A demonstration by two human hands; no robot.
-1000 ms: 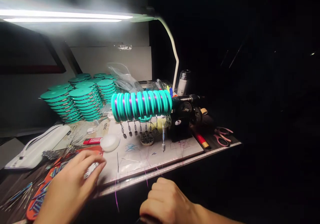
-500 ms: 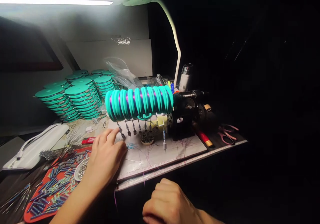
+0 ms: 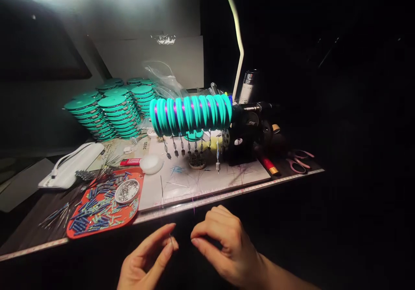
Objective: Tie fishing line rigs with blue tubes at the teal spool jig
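My left hand (image 3: 147,257) is low in front of the table edge. Its thumb and fingers are curled together on something thin, like a short line or wire (image 3: 171,238), too fine to name surely. Close on its right, my right hand (image 3: 228,238) is closed, thumb tip against the fingers; what it holds, if anything, cannot be made out. Beyond both hands, a row of turquoise spools (image 3: 191,115) with purple line sits on the shaft of a black winding machine (image 3: 240,145). Small grey weights with wire cages (image 3: 182,149) hang beneath the spools.
An orange tray (image 3: 138,195) of blue spring-like parts holds a white dish of small metal pieces (image 3: 127,191). Stacked turquoise spools (image 3: 113,115) stand behind. A white lid (image 3: 151,164), pink scissors (image 3: 298,162), a thermos (image 3: 248,87) and a lamp arm (image 3: 239,30) are around.
My left hand has drawn back from the hanging weights to below the table edge, near my right hand. My right hand has risen slightly. The view has shifted downward and left.
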